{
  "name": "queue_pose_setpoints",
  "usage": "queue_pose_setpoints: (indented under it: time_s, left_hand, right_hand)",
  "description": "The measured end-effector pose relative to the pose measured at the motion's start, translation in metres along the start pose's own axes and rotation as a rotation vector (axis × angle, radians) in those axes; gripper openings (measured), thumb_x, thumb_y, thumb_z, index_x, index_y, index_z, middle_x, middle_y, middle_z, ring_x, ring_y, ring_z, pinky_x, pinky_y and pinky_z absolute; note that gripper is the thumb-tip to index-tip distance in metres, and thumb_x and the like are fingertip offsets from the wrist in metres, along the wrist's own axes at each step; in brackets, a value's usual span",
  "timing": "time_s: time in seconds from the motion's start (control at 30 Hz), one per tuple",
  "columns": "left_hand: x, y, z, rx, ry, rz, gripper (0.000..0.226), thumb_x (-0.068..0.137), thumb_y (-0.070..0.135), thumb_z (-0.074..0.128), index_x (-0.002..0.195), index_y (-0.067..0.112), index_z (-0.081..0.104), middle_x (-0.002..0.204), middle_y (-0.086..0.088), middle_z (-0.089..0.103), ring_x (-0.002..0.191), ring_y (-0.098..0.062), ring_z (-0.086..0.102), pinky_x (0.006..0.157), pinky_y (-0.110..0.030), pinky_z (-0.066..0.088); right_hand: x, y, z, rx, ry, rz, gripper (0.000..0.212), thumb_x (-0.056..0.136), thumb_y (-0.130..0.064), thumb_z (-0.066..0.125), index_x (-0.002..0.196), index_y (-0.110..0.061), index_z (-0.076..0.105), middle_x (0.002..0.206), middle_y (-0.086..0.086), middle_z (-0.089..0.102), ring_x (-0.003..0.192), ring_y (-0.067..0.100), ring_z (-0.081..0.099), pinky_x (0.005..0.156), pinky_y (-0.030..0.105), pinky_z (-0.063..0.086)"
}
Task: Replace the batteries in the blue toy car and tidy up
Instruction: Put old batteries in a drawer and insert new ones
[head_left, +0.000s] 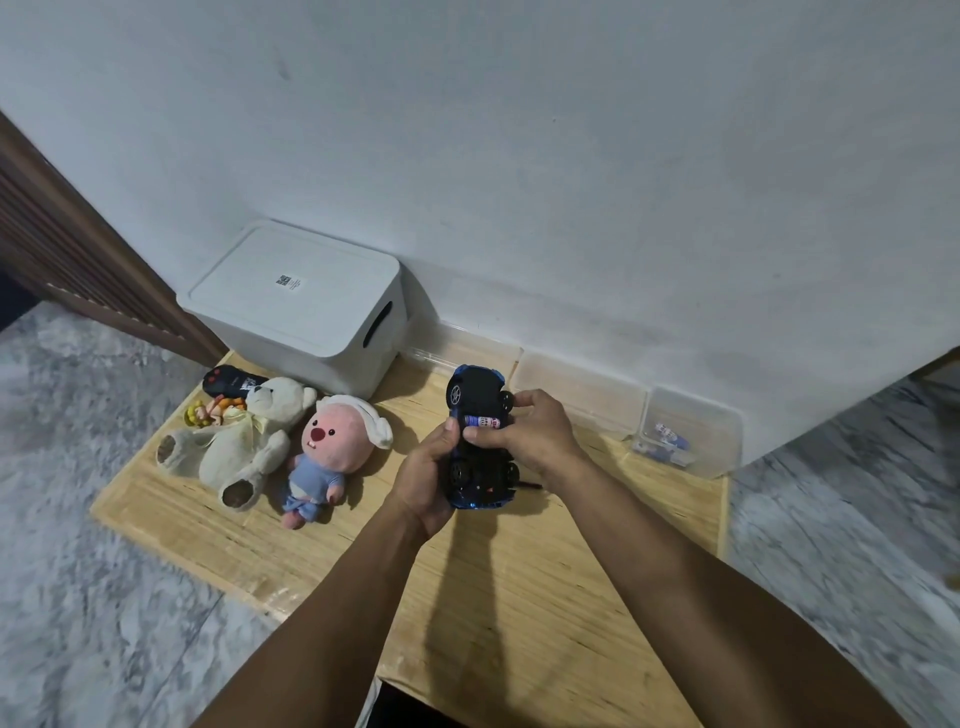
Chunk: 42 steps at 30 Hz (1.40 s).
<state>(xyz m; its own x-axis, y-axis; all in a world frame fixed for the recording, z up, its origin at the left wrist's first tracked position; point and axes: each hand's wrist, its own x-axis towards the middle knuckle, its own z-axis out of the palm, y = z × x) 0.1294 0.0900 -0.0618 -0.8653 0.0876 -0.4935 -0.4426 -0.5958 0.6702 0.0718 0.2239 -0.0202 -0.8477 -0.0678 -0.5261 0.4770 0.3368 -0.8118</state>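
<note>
Your two forearms reach in from 6 o'clock over the wooden surface (545, 597). Your left hand (428, 480) is wrapped around the left side of the blue toy car (478, 441), thumb up against its underside. The car is upside down, wheels up, held just above the surface near its middle. Your right hand (530, 431) is curled over the car from 3 o'clock, fingertips pressing a battery (482, 421) lying across the open compartment.

At 9 o'clock from the car lie a pink plush (332, 452) and a cream teddy bear (244, 441), with a black remote (228, 384) and a small figurine (208, 413) just behind the bear. A white lidded box (296, 306) stands at 11 o'clock against the wall. At 3 o'clock, a clear container (691, 431) holds more batteries (672, 441).
</note>
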Motion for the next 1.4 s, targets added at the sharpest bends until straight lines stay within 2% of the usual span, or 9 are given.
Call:
queue_pose_setpoints:
  time_s: [0.27,0.43,0.53,0.63,0.87,1.03,1.1,1.23,1.4]
  left_hand:
    - [0.007,-0.003,-0.001,0.040,0.001,-0.032,0.044,0.099,0.037,0.043,0.133,0.012,0.056,0.134,-0.021,0.058,0.123,-0.041,0.055,0.103,-0.062,0.041]
    - [0.007,-0.001,-0.002,-0.033,0.036,-0.089,0.049,0.099,0.040,0.040,0.135,0.010,0.054,0.132,-0.022,0.059,0.111,-0.036,0.062,0.087,-0.048,0.054]
    - [0.004,0.004,-0.010,-0.107,0.057,-0.113,0.054,0.092,0.043,0.049,0.134,0.010,0.056,0.125,-0.020,0.064,0.101,-0.034,0.065,0.084,-0.046,0.055]
    - [0.005,0.007,-0.021,-0.152,0.059,-0.127,0.055,0.092,0.046,0.051,0.133,0.010,0.058,0.119,-0.018,0.065,0.098,-0.035,0.065,0.085,-0.049,0.054]
    - [0.007,0.007,-0.027,-0.158,0.079,-0.138,0.052,0.092,0.044,0.048,0.130,0.012,0.059,0.125,-0.020,0.063,0.104,-0.037,0.062,0.084,-0.048,0.054]
    - [0.009,0.006,-0.028,-0.161,0.072,-0.141,0.054,0.090,0.044,0.051,0.133,0.011,0.058,0.125,-0.019,0.063,0.110,-0.038,0.059,0.098,-0.052,0.047]
    - [0.010,0.005,-0.029,-0.164,0.070,-0.140,0.054,0.091,0.044,0.051,0.133,0.012,0.059,0.126,-0.019,0.063,0.110,-0.038,0.059,0.099,-0.053,0.046]
    - [0.011,0.007,-0.027,-0.160,0.066,-0.134,0.047,0.095,0.042,0.047,0.130,0.013,0.060,0.126,-0.018,0.064,0.110,-0.037,0.061,0.098,-0.052,0.047]
    - [0.011,0.007,-0.017,-0.137,0.074,-0.147,0.045,0.097,0.041,0.045,0.126,0.011,0.063,0.120,-0.018,0.067,0.102,-0.035,0.065,0.090,-0.049,0.051]
  right_hand:
    - [0.012,0.008,-0.002,-0.026,0.014,-0.012,0.058,0.044,-0.027,0.096,0.088,-0.016,0.061,0.092,-0.001,0.072,0.088,0.017,0.068,0.082,0.037,0.055]
    - [0.023,0.018,-0.003,-0.024,0.001,-0.027,0.029,0.060,-0.019,0.091,0.077,-0.017,0.068,0.085,-0.001,0.072,0.088,0.020,0.069,0.080,0.035,0.055]
    - [0.035,0.035,-0.020,-0.202,0.164,-0.014,0.015,0.079,-0.015,0.077,0.093,-0.016,0.070,0.097,0.000,0.069,0.094,0.018,0.064,0.079,0.027,0.048]
    - [0.043,0.055,-0.035,-0.481,0.308,-0.042,0.020,0.086,-0.009,0.065,0.102,-0.018,0.072,0.107,0.004,0.071,0.099,0.023,0.064,0.083,0.028,0.049]
    - [0.050,0.074,-0.033,-0.904,0.269,-0.260,0.021,0.092,-0.024,0.063,0.110,-0.016,0.068,0.108,0.007,0.062,0.094,0.029,0.059,0.075,0.034,0.049]
    - [0.054,0.078,-0.028,-1.089,0.217,-0.363,0.027,0.093,-0.016,0.061,0.120,-0.014,0.062,0.118,0.009,0.052,0.101,0.028,0.054,0.076,0.036,0.048]
    - [0.055,0.082,-0.029,-1.057,0.244,-0.331,0.026,0.091,-0.009,0.063,0.116,-0.014,0.063,0.115,0.007,0.055,0.097,0.026,0.056,0.074,0.034,0.047]
    - [0.054,0.079,-0.038,-0.684,0.253,-0.281,0.018,0.089,-0.008,0.065,0.104,-0.016,0.067,0.104,0.005,0.061,0.093,0.024,0.059,0.074,0.029,0.046]
    - [0.033,0.047,-0.044,-0.257,0.060,-0.341,0.016,0.088,-0.001,0.066,0.093,-0.016,0.067,0.096,0.000,0.063,0.081,0.021,0.064,0.063,0.034,0.060]
